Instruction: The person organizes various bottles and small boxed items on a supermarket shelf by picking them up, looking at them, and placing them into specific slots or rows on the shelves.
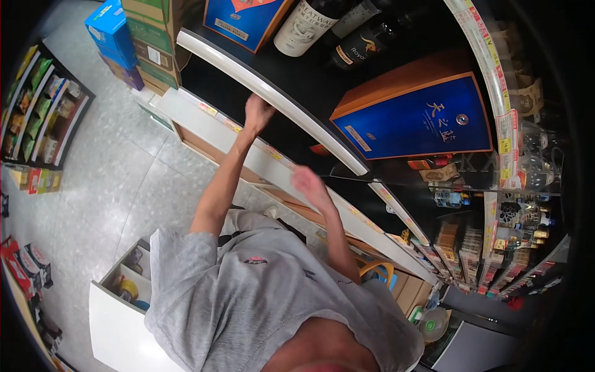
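Observation:
My left hand reaches over a lower dark shelf, close to the white front edge of the shelf above. Its fingers are partly hidden, so whether they hold anything is unclear. My right hand, blurred, is raised by the lower shelf's pale front rail, with no object visible in it. On the upper shelf stand a blue box with an orange frame, a wine bottle with a white label, a dark bottle and another blue box. Something red lies deep in the lower shelf.
Stacked green and brown cartons and blue boxes stand at the shelf's left end. A white cabinet with an open-topped compartment is at lower left. A snack rack stands across the tiled floor. More stocked shelves run right.

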Demonstrator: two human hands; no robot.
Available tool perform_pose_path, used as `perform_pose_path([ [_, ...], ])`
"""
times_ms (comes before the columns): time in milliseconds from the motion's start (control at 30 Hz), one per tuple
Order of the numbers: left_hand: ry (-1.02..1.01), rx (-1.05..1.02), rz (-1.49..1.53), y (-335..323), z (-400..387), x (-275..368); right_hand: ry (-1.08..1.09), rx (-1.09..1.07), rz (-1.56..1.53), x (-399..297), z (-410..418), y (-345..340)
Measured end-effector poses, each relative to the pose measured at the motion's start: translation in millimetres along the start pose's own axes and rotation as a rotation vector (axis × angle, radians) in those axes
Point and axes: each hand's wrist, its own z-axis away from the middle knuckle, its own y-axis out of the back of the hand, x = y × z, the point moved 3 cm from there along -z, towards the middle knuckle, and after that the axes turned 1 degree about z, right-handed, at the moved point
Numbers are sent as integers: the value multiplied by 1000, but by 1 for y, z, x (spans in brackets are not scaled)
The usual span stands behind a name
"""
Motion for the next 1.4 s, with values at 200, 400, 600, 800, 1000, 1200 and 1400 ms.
perform_pose_path([
  [200,-77,-70,-164,7,-20,-42,-7,309,143,-60,-133,-16],
  [400,-253,-261,-504,-24,-32,-108,175,387,-56,-52,-184,-43],
  [600,-34,-154,249,12,5,-49,249,558,34,-62,-137,-53],
  [800,-213,-304,-21,60,86,95,468,329,163,-123,-35,-30],
  [1000,-146,-639,95,-18,151,248,337,429,128,-115,105,51],
  [1200,-496,-947,313,-117,193,343,335,740,256,-118,255,167],
  [1400,-278,-978,431,-183,230,359,406,1052,356,-88,267,322],
])
